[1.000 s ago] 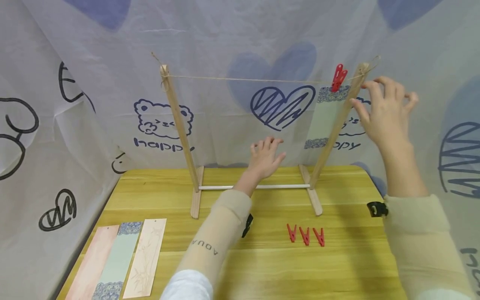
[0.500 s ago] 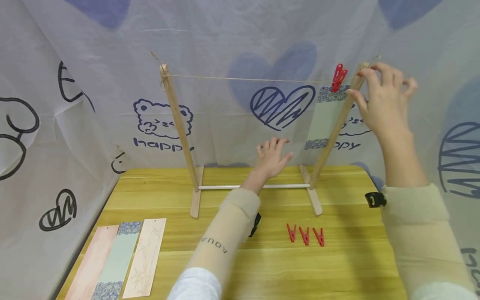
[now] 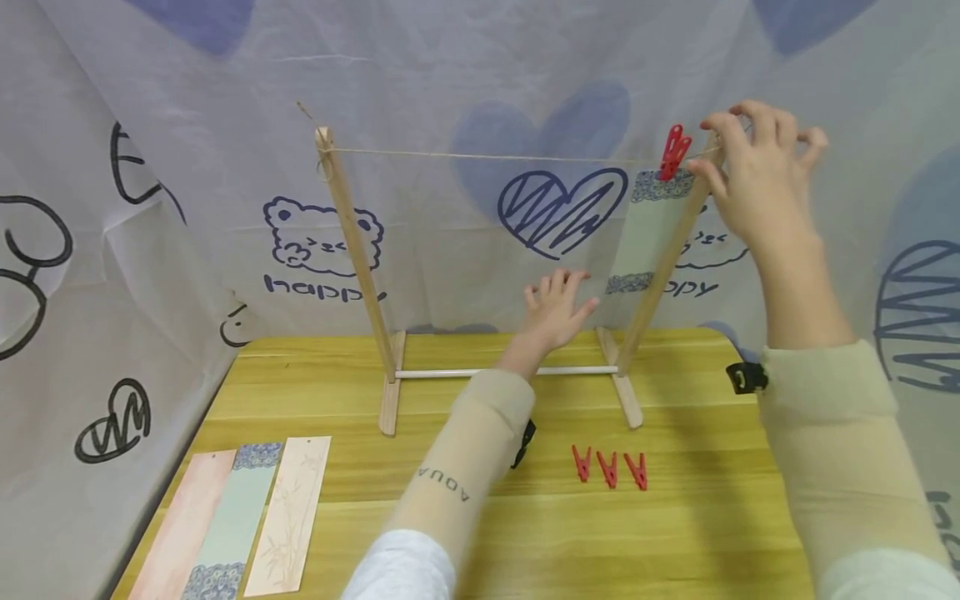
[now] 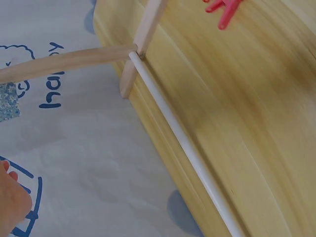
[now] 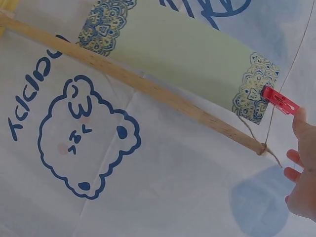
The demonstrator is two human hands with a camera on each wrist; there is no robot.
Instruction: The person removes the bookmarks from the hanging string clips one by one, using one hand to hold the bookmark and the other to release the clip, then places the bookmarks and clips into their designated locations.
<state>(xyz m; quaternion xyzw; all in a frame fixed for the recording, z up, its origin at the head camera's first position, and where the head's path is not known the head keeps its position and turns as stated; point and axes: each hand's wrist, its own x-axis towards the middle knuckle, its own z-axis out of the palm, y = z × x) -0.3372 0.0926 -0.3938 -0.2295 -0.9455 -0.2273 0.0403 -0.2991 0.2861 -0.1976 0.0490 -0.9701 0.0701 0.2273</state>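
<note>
A green paper strip [image 3: 647, 232] with blue patterned ends hangs from a string [image 3: 465, 156] at its right end, held by a red clothespin [image 3: 673, 152]. Around the top of the right wooden post [image 3: 670, 250], my right hand [image 3: 768, 179] is raised with bent, spread fingers and nothing gripped. In the right wrist view, its thumb [image 5: 301, 123] is close to the clothespin's handle end; whether they touch I cannot tell. My left hand [image 3: 551, 315] hovers lower, in front of the backdrop and under the string, fingers spread and holding nothing.
On the wooden table [image 3: 690, 533] lie three red clothespins [image 3: 608, 469]. Three paper strips lie at left: pink [image 3: 183, 525], green [image 3: 238, 517] and cream [image 3: 291, 517]. A left post [image 3: 356, 250] and a white crossbar [image 3: 435, 374] complete the stand. Printed cloth [image 3: 420, 75] hangs behind.
My right hand has risen and moved slightly left, closer to the post's top and the clothespin. My left hand has drifted right. The hanging strip has stayed in place.
</note>
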